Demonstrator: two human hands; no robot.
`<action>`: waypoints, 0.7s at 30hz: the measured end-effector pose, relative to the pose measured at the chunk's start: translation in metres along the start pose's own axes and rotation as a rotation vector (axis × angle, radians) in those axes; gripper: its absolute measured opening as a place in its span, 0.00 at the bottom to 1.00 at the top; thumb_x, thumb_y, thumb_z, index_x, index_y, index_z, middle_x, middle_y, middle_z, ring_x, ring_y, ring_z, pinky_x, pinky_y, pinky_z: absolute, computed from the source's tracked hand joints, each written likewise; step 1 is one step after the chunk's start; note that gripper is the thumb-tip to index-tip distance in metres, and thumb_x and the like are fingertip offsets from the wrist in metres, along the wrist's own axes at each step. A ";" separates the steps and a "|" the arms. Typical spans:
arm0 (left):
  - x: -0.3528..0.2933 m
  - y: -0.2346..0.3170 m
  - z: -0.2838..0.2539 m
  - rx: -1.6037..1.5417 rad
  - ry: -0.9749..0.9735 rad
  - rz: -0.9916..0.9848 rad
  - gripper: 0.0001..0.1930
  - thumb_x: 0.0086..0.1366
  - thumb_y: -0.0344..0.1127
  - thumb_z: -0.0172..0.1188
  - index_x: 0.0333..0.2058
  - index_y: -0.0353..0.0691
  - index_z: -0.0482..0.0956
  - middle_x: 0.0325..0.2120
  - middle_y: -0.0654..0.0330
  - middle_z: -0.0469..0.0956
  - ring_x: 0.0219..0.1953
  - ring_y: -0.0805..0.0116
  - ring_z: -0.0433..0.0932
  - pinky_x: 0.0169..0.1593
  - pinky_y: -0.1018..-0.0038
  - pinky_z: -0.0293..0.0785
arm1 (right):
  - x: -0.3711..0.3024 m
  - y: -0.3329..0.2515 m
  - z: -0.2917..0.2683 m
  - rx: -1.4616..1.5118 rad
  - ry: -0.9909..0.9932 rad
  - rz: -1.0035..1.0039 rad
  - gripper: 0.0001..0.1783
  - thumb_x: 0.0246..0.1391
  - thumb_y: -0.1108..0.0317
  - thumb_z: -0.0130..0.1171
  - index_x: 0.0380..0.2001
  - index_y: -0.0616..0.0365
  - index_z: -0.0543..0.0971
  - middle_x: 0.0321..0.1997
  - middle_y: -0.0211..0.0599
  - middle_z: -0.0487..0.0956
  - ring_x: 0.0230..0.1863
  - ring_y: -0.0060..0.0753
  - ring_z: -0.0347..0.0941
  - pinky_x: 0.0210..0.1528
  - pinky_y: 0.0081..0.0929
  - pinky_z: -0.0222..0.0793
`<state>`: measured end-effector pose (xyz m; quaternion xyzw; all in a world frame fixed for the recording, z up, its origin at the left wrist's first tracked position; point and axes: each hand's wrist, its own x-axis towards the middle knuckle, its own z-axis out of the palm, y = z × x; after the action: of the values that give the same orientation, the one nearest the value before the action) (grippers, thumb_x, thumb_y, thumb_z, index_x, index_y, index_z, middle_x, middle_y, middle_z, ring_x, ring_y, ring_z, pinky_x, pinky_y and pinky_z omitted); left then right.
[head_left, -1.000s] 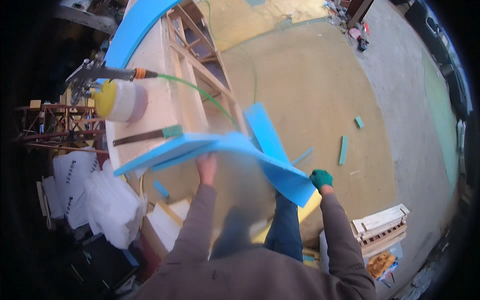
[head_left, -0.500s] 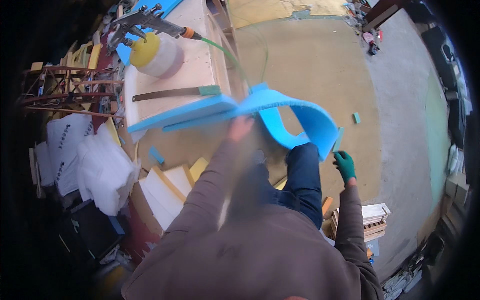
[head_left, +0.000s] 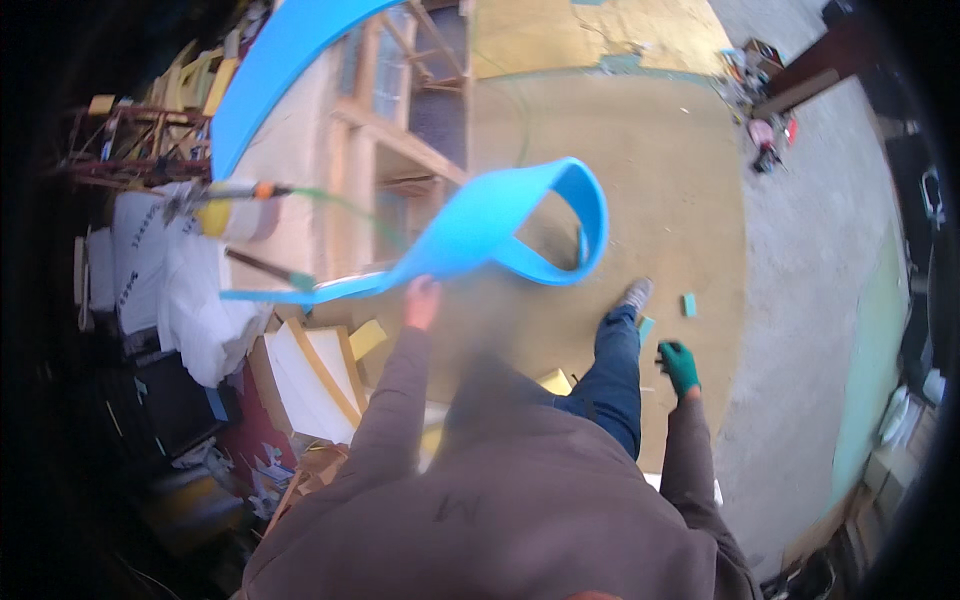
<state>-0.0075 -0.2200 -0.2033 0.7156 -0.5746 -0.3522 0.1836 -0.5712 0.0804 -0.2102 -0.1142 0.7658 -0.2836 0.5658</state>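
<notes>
A long blue foam strip hangs twisted in front of me, its far end curled round into a loop on the right. My left hand, bare and somewhat blurred, grips its lower edge. Leftward from there the strip lies along the near edge of the workbench. My right hand, in a green glove, hangs low at my side beside my leg. Its fingers are loosely bent, and I see nothing held in them. On the bench by the strip lies a long dark blade with a green handle.
A spray gun with a yellow-and-white cup and green hose stands on the bench. Another blue foam sheet curves along its far side. White foam boards lean at lower left, near white bags. A small green offcut lies on the floor.
The view has shifted, with the bench tools now lower and further left. The strip's loop has swung up and turned, still in my left hand. My right leg has stepped forward.
</notes>
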 end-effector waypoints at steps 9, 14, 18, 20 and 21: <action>-0.001 0.061 0.059 0.122 0.005 -0.313 0.36 0.65 0.47 0.71 0.65 0.29 0.75 0.64 0.40 0.77 0.67 0.45 0.75 0.69 0.55 0.70 | 0.032 -0.149 -0.246 0.063 0.181 -0.163 0.19 0.68 0.53 0.64 0.54 0.53 0.84 0.47 0.27 0.86 0.42 0.26 0.84 0.41 0.26 0.73; 0.012 0.085 0.081 0.103 0.107 -0.459 0.43 0.65 0.47 0.70 0.74 0.34 0.65 0.71 0.42 0.69 0.73 0.45 0.69 0.73 0.55 0.66 | 0.078 -0.213 -0.307 0.002 0.204 -0.152 0.21 0.69 0.53 0.64 0.55 0.55 0.83 0.48 0.29 0.86 0.42 0.28 0.84 0.41 0.28 0.74; 0.031 0.108 0.108 0.032 0.174 -0.547 0.44 0.66 0.46 0.68 0.76 0.35 0.62 0.75 0.42 0.65 0.75 0.47 0.66 0.75 0.56 0.62 | 0.132 -0.288 -0.326 0.001 0.043 -0.229 0.21 0.69 0.54 0.63 0.57 0.57 0.83 0.51 0.32 0.86 0.45 0.29 0.84 0.45 0.30 0.76; 0.052 0.130 0.135 -0.003 0.217 -0.613 0.42 0.67 0.46 0.67 0.75 0.36 0.64 0.74 0.45 0.66 0.74 0.49 0.67 0.75 0.56 0.62 | 0.171 -0.324 -0.339 0.023 -0.004 -0.256 0.22 0.69 0.54 0.63 0.57 0.58 0.83 0.51 0.32 0.86 0.47 0.30 0.84 0.47 0.29 0.76; 0.070 0.144 0.150 -0.011 0.211 -0.725 0.39 0.68 0.46 0.67 0.73 0.36 0.68 0.73 0.46 0.69 0.73 0.51 0.69 0.74 0.56 0.64 | 0.191 -0.341 -0.345 -0.025 0.003 -0.245 0.22 0.69 0.54 0.63 0.57 0.57 0.83 0.51 0.32 0.86 0.46 0.30 0.84 0.47 0.29 0.77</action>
<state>-0.2082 -0.3045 -0.2297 0.9040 -0.2599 -0.3216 0.1089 -1.0065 -0.1861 -0.1029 -0.2136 0.7505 -0.3412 0.5241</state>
